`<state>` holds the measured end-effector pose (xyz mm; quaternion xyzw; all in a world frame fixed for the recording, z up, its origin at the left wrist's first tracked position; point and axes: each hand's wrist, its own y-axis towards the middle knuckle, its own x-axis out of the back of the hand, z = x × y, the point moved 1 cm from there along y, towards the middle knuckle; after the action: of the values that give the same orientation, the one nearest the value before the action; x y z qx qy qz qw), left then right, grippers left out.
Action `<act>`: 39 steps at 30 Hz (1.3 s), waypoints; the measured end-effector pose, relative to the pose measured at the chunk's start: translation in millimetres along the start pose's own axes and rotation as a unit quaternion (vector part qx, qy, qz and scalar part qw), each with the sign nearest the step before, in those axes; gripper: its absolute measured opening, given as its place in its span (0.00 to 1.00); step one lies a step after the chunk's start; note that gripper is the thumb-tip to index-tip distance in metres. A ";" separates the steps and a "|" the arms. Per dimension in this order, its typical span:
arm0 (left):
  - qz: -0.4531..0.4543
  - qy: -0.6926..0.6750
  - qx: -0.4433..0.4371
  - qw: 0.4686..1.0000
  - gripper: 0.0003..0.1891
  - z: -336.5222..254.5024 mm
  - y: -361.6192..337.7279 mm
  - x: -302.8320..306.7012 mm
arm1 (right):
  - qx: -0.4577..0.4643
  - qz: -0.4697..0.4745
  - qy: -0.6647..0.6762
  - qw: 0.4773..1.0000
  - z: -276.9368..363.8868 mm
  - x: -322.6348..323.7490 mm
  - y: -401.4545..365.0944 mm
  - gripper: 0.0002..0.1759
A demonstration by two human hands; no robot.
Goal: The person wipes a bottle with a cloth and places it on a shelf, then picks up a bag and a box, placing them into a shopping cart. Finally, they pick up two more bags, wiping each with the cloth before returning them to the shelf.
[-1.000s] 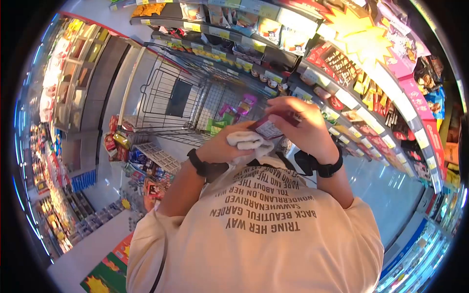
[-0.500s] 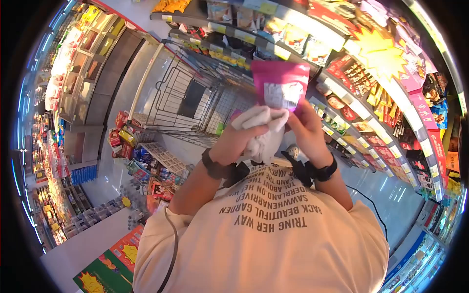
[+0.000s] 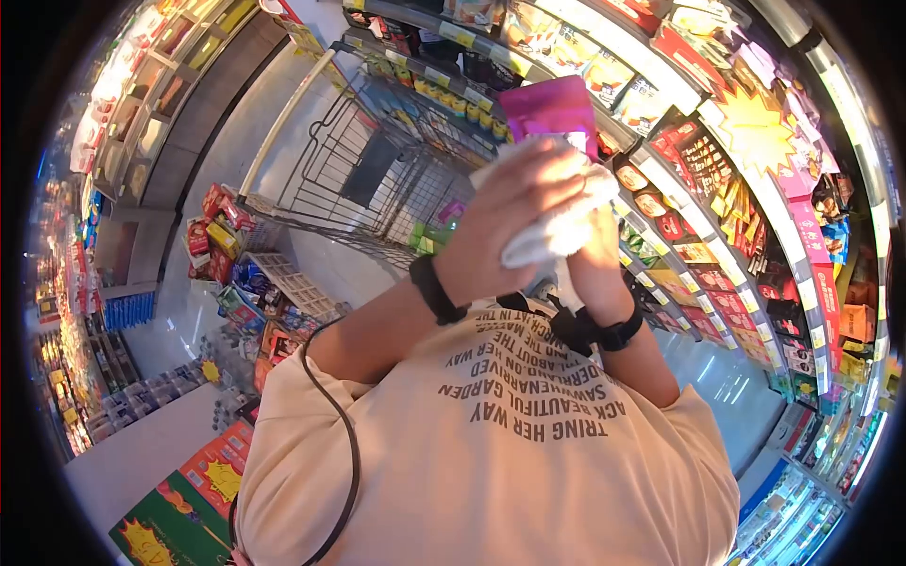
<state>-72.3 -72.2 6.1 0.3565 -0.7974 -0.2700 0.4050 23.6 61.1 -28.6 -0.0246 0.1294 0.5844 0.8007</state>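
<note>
A pink pouch (image 3: 552,108) stands upright in front of the shelves, its lower part hidden behind a white cloth (image 3: 557,222). My left hand (image 3: 500,212) presses the cloth against the pouch's front, fingers closed over the cloth and slightly blurred. Below the pouch, on the right, my right hand (image 3: 596,255) grips it; its fingers are largely covered by the cloth. Each wrist wears a black band.
A wire shopping cart (image 3: 326,179) stands ahead to the left, with a green and purple item inside. Shelves of packaged snacks (image 3: 708,217) curve along the right. Low bins of packets (image 3: 222,236) stand at the left. A black cable hangs beside my body.
My left hand has moved up and right with the cloth, which now covers the pouch's printed front. The pouch has shifted slightly up and right. The view has turned a little.
</note>
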 end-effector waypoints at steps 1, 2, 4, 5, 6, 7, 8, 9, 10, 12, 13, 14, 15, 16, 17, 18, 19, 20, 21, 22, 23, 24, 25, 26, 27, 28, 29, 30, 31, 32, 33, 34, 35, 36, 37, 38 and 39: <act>0.003 -0.009 -0.010 1.000 0.19 -4.7 1.0 -4.6 | 0.027 0.017 0.080 0.996 9.2 3.2 0.0 0.23; 0.006 -0.018 -0.019 1.000 0.19 -9.4 1.9 -9.1 | 0.019 0.013 0.069 0.997 11.2 6.8 -4.2 0.24; 0.021 0.023 -0.068 0.997 0.23 -0.2 7.9 -5.1 | 0.006 0.001 0.049 0.999 12.3 9.9 -15.6 0.24; -0.005 -0.012 -0.055 0.998 0.23 12.9 16.3 -2.3 | 0.000 -0.009 0.066 0.998 12.7 5.4 -17.8 0.24; -0.034 -0.030 -0.003 0.999 0.23 12.9 22.8 -1.5 | 0.004 0.019 0.045 0.999 30.2 -3.1 -22.1 0.22; -0.066 -0.052 0.047 0.995 0.23 12.3 29.6 -0.6 | 0.043 0.001 -0.024 0.999 35.0 -6.5 -18.9 0.21; -0.051 -0.040 0.031 0.997 0.23 10.8 42.5 6.8 | 0.041 -0.003 -0.031 0.999 29.6 6.5 -15.6 0.20; 0.017 -0.029 -0.019 0.999 0.22 6.2 46.5 2.9 | 0.039 -0.007 -0.038 0.999 24.1 19.4 -12.2 0.19; 0.085 -0.017 -0.068 0.994 0.22 0.4 46.9 -1.3 | -0.004 0.003 0.019 1.000 19.2 39.6 -6.9 0.18; 0.136 -0.009 -0.047 0.990 0.21 -27.7 36.4 -24.7 | 0.042 -0.004 0.177 0.983 25.9 56.5 -4.7 0.20; 0.129 0.018 -0.070 0.989 0.21 -24.2 37.1 -26.8 | 0.045 0.021 0.146 0.988 24.6 65.8 -5.6 0.22; 0.121 0.043 -0.094 0.987 0.21 -17.2 38.8 -27.1 | 0.048 0.046 0.114 0.991 23.0 73.3 -5.8 0.24; 0.087 0.063 -0.091 0.990 0.21 -11.9 46.2 -20.0 | 0.015 0.027 0.117 0.993 31.0 64.5 -5.9 0.26; 0.052 0.082 -0.085 0.992 0.21 -7.6 56.2 -8.6 | -0.020 0.009 0.119 0.993 42.5 51.6 -7.6 0.29; 0.017 0.101 -0.077 0.992 0.22 -1.7 62.5 -2.7 | -0.034 0.019 0.080 0.996 48.5 47.6 -9.7 0.32; -0.041 0.065 -0.046 0.996 0.19 8.2 63.4 -5.8 | -0.029 0.006 0.126 0.992 52.2 43.1 -10.5 0.32; -0.055 -0.021 0.002 0.998 0.17 10.9 59.7 -2.5 | -0.023 -0.008 0.171 0.985 54.8 38.8 -10.4 0.32; -0.071 -0.108 0.050 0.990 0.16 11.0 56.0 2.1 | -0.018 -0.022 0.214 0.977 55.8 37.7 -10.7 0.32; -0.109 -0.174 0.152 0.967 0.16 14.3 46.4 4.6 | -0.024 -0.017 0.245 0.969 54.2 40.1 -12.2 0.33; -0.144 -0.236 0.250 0.928 0.16 19.3 34.5 6.0 | -0.015 -0.020 0.255 0.966 52.5 40.6 -13.1 0.33; -0.177 -0.295 0.342 0.874 0.16 23.1 27.3 5.8 | -0.004 -0.023 0.266 0.964 50.8 40.3 -13.3 0.33; -0.211 -0.391 0.351 0.824 0.17 22.6 26.2 4.3 | 0.007 -0.026 0.277 0.961 48.2 39.3 -13.4 0.34; -0.244 -0.481 0.357 0.762 0.18 20.8 25.1 2.5 | 0.010 -0.015 0.275 0.961 44.5 40.0 -12.9 0.34; -0.275 -0.564 0.357 0.692 0.18 20.6 23.1 2.7 | 0.007 -0.009 0.280 0.960 42.1 40.3 -12.7 0.34; -0.225 -0.642 0.346 0.647 0.20 26.8 13.0 4.4 | 0.003 -0.002 0.285 0.959 40.1 40.3 -12.3 0.34; -0.209 -0.693 0.324 0.609 0.21 30.2 5.8 2.0 | -0.004 0.006 0.289 0.957 38.1 38.4 -11.9 0.34; -0.193 -0.741 0.299 0.570 0.21 31.5 1.1 -2.6 | -0.014 -0.003 0.257 0.966 37.7 34.4 -9.3 0.33; -0.178 -0.785 0.272 0.528 0.21 30.3 -2.0 -8.1 | -0.026 -0.011 0.224 0.974 39.3 29.4 -4.4 0.32; -0.216 -0.756 0.276 0.553 0.23 15.9 6.6 -13.1 | -0.040 -0.018 0.190 0.981 40.1 24.8 0.4 0.32; -0.230 -0.721 0.310 0.575 0.24 16.7 -2.7 -20.3 | -0.035 -0.044 0.142 0.988 35.0 23.5 6.0 0.30; -0.213 -0.707 0.283 0.612 0.24 16.8 -3.1 -22.2 | 0.012 -0.048 0.103 0.993 34.4 23.2 11.6 0.28; -0.194 -0.692 0.256 0.646 0.24 17.2 -6.5 -22.7 | 0.059 -0.053 0.063 0.995 33.7 22.7 14.1 0.26; -0.161 -0.524 0.249 0.798 0.21 20.4 -21.1 -22.4 | 0.067 -0.064 0.018 0.996 32.1 22.5 12.9 0.23; -0.114 -0.329 0.232 0.908 0.19 19.9 -35.9 -19.7 | 0.074 -0.074 -0.027 0.994 31.2 23.1 10.7 0.21; -0.058 -0.119 0.204 0.970 0.17 17.1 -47.6 -19.2 | 0.035 -0.049 -0.040 0.997 32.2 27.4 9.8 0.20; -0.088 -0.223 0.291 0.926 0.18 16.8 -55.4 -23.2 | 0.004 -0.029 -0.044 0.999 36.1 27.1 7.3 0.21; -0.118 -0.321 0.368 0.865 0.18 8.3 -42.9 -21.5 | -0.013 -0.021 -0.062 0.998 40.1 24.8 6.2 0.21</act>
<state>-55.2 -79.8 -38.8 0.4649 -0.8768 -0.1024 -0.0683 31.9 93.7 4.9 -0.0018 0.0716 0.5692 0.8191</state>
